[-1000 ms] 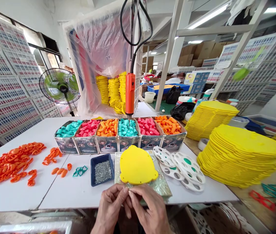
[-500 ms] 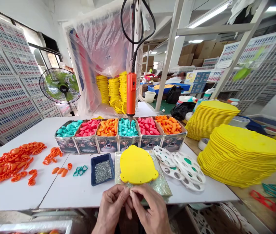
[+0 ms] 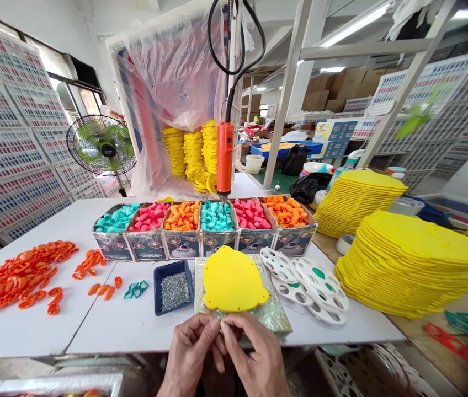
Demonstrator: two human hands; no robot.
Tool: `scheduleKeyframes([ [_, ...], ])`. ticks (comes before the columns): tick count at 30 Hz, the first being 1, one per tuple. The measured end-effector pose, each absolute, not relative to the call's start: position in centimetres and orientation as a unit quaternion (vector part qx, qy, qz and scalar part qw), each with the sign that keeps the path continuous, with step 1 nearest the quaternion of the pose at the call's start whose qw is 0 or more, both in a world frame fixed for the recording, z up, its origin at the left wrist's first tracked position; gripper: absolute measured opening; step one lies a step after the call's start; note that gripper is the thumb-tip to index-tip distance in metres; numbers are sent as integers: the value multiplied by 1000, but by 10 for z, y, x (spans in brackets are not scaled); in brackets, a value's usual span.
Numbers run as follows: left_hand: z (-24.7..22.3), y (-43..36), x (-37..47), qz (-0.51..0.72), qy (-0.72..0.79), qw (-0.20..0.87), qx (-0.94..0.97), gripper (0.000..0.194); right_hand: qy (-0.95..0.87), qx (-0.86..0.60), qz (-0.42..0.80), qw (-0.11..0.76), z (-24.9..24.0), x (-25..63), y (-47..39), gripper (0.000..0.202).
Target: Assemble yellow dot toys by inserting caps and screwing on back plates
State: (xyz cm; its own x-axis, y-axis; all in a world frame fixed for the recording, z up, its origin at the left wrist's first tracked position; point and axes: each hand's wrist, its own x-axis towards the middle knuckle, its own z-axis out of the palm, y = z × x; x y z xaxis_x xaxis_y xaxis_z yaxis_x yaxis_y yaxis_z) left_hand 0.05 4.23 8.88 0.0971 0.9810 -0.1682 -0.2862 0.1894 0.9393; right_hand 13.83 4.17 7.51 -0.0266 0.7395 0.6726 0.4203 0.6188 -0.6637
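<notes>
My left hand (image 3: pixel 192 348) and my right hand (image 3: pixel 254 350) meet at the table's front edge, thumbs and forefingers pinched together at the tips. Whatever lies between the fingertips is too small or hidden to make out. Just beyond them a flat yellow plastic plate (image 3: pixel 234 280) with small holes along its rim rests on a plastic-wrapped board (image 3: pixel 273 314). To the left stands a dark blue tray (image 3: pixel 192 295) of small metal screws (image 3: pixel 175 290). Above the row of boxes hangs an orange electric screwdriver (image 3: pixel 225 157), its bit pointing down.
Open boxes (image 3: pixel 182 245) of teal, pink and orange plastic pieces line the back. White perforated discs (image 3: pixel 320 275) lie right of the board, beside tall yellow plate stacks (image 3: pixel 399 270). Orange parts (image 3: pixel 22 273) and teal pieces (image 3: pixel 136 290) lie at left. A fan (image 3: pixel 101 149) stands behind.
The hanging screwdriver has swung slightly to the right. My hands keep nearly the same pinched pose, and the yellow plate has not moved.
</notes>
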Motion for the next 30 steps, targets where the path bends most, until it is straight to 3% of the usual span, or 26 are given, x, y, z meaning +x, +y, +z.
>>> scheduleKeyframes([
  [16,88,41,-4,508,455,612,400,46,-727,-374,53,573,82,133,44,10],
  [25,92,43,-18,455,450,631,438,49,-686,-401,288,534,91,139,45,12],
  [30,93,39,-30,455,465,615,445,48,-696,-402,312,507,91,135,46,14],
])
